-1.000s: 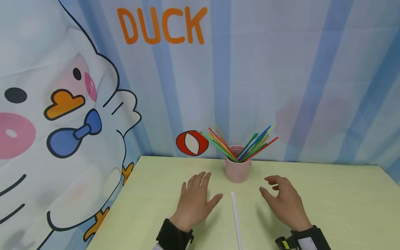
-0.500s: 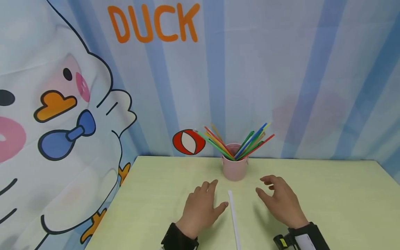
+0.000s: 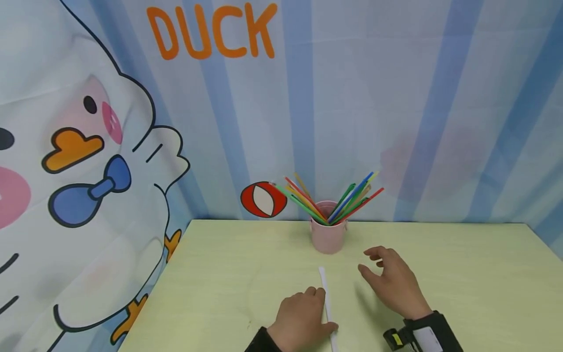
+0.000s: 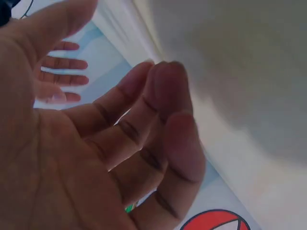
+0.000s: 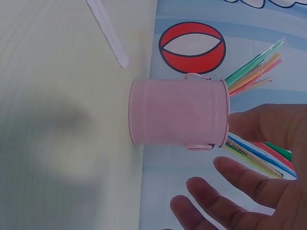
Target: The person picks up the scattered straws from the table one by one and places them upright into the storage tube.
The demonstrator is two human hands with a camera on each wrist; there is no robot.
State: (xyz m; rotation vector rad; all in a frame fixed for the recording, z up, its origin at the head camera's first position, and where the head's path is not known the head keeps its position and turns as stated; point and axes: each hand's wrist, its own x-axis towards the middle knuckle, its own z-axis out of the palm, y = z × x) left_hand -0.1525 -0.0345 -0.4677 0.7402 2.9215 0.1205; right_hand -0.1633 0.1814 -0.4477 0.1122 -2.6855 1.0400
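Observation:
A long thin white straw (image 3: 323, 277) lies lengthwise on the table in the head view. My left hand (image 3: 303, 318) is low over it, fingers bent along its left side and thumb across its near part. In the left wrist view, the thumb stands apart from the curved fingers (image 4: 184, 143), with nothing visible between them. My right hand (image 3: 393, 283) hovers to the right of the straw, fingers loosely bent and holding nothing. Behind both hands stands a small pink bucket (image 3: 328, 238) filled with several coloured straws (image 3: 354, 200), some in clear wrapping in the right wrist view.
The pale yellow table (image 3: 475, 274) reaches back to a blue striped cloth backdrop (image 3: 360, 98). Printed on the backdrop are a large white duck (image 3: 101, 254), orange letters and a red and white ball (image 3: 264, 199).
My left hand has come nearer and to the right, down onto the white straw, its fingers now more bent. The right hand has stayed nearly in place; the head view has shifted slightly.

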